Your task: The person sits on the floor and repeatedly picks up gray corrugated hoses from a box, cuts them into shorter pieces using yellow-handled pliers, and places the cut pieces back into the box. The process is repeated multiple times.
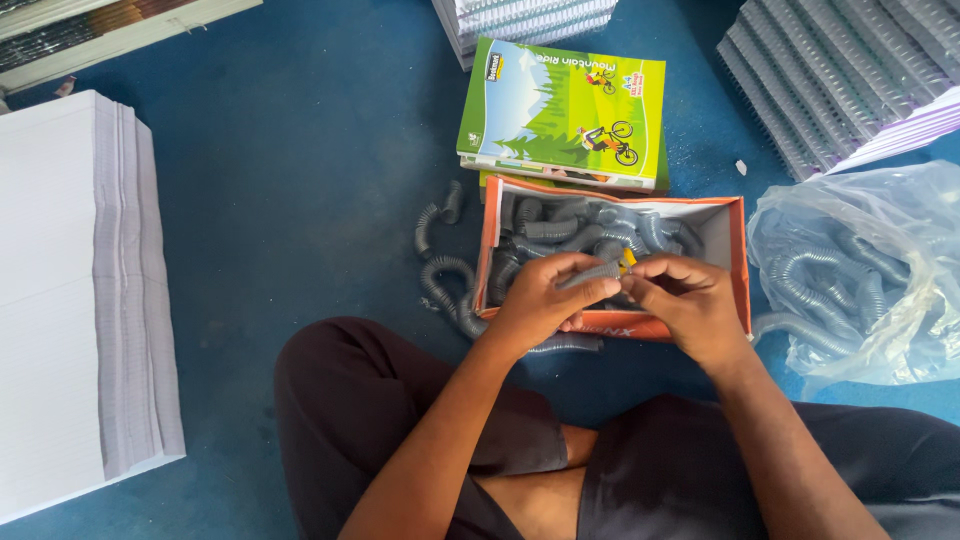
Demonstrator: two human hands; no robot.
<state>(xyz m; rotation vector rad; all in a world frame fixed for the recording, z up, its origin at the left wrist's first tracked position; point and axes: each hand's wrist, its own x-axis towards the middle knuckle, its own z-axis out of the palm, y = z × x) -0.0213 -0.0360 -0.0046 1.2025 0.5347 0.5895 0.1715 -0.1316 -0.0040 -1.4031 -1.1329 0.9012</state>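
Both hands pinch one grey spiral binding coil [590, 273] over the orange box [738, 262] on the blue floor: my left hand [540, 300] grips its end, my right hand [685, 300] closes near it. I should keep it steady and untwisted.

Both hands [620, 295] pinch grey spiral coil [590, 274] over orange box [738, 262]

Bright even daylight, soft shadows, sharp

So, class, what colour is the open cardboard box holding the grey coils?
Orange cardboard box, white inside; head view shows it best.
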